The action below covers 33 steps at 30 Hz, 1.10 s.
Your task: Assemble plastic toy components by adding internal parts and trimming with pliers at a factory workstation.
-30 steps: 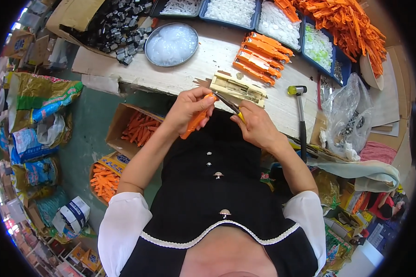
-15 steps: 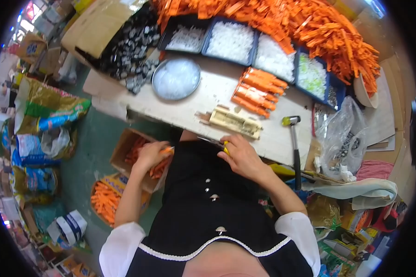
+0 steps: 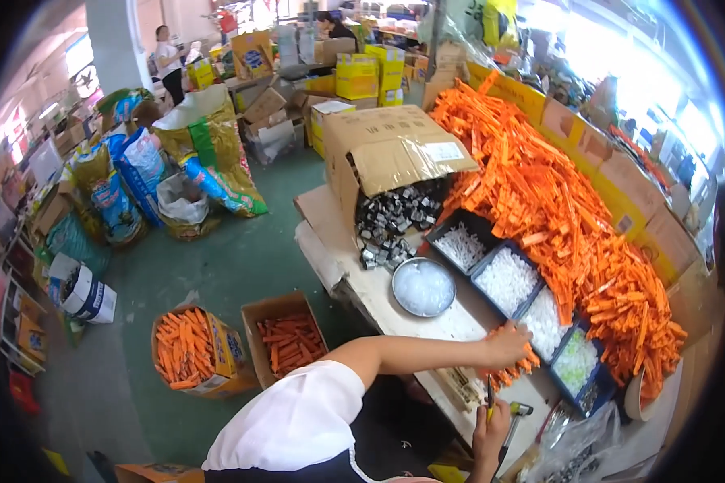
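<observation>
My left hand [image 3: 507, 346] reaches across the worktable with its fingers curled at a row of orange plastic casings [image 3: 503, 375]; it covers part of them. My right hand [image 3: 491, 427], closer to me, is closed round a yellow-handled tool [image 3: 489, 409] with a narrow dark metal tip pointing away from me. Next to the row, partly hidden under my left forearm, sits a cream-coloured fixture [image 3: 459, 388]. A hammer [image 3: 521, 409] with a yellowish head lies just past my right hand.
Trays of small white parts [image 3: 506, 281] and a round metal bowl [image 3: 424, 286] stand on the table. Behind them rises a heap of orange casings [image 3: 524, 177]. A carton [image 3: 399, 145] spills black parts. Boxes of orange pieces [image 3: 187, 348] stand on the floor at left.
The view has swung left and up. My left hand has moved from the floor box of orange pieces to the row on the table. My right hand still holds the yellow-handled tool.
</observation>
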Each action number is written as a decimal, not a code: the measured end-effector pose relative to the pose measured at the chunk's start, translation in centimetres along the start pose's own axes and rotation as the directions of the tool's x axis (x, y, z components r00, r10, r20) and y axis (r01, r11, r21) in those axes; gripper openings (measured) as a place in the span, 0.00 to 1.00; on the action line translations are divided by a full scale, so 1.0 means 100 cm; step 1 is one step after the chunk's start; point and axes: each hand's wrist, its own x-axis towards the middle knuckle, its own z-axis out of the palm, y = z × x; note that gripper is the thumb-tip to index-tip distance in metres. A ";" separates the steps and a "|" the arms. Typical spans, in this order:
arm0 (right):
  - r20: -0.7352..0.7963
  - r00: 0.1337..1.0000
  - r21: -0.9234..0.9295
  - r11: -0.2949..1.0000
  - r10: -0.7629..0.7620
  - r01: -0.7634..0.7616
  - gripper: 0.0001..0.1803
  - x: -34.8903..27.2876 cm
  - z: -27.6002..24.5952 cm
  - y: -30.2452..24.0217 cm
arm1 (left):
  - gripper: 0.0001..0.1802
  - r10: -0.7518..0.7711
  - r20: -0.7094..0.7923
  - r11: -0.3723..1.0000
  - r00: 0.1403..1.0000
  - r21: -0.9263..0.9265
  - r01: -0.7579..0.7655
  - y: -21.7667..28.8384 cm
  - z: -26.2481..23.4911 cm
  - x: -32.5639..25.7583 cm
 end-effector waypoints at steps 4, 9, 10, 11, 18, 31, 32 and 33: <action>-0.031 0.996 -0.055 0.996 -0.078 0.077 0.09 -0.006 -0.003 0.016 | 0.05 0.048 -0.142 0.999 0.989 0.000 -0.048 0.011 0.040 0.008; -0.041 0.990 -0.079 0.989 -0.132 0.128 0.10 0.004 -0.003 0.020 | 0.05 0.057 -0.063 0.998 0.996 -0.026 -0.058 -0.001 0.028 0.005; 0.013 0.998 -0.078 0.995 -0.068 0.069 0.11 0.007 -0.008 0.015 | 0.09 0.061 -0.068 0.996 0.996 -0.062 -0.065 -0.007 0.016 0.002; 0.012 0.997 -0.077 0.994 -0.071 0.072 0.11 0.010 -0.009 0.013 | 0.09 0.059 -0.069 0.996 0.996 -0.059 -0.063 -0.014 0.015 0.004; 0.014 0.993 -0.151 0.982 -0.117 0.118 0.12 0.022 -0.006 0.016 | 0.17 -0.387 0.072 -0.034 0.919 -0.997 0.064 -0.041 -0.027 -0.033; 0.092 0.995 -0.010 0.999 0.042 -0.041 0.13 0.009 0.015 -0.008 | 0.17 -0.481 0.242 0.014 0.843 -0.959 0.284 0.025 -0.053 -0.145; 0.108 0.993 0.002 0.999 0.042 -0.042 0.14 0.006 0.016 -0.013 | 0.17 -0.505 0.166 0.129 0.847 -0.956 0.264 0.026 -0.055 -0.148; 0.127 0.991 0.013 0.999 0.050 -0.052 0.14 0.004 0.017 -0.017 | 0.17 -0.499 0.108 0.233 0.860 -0.939 0.253 0.025 -0.060 -0.150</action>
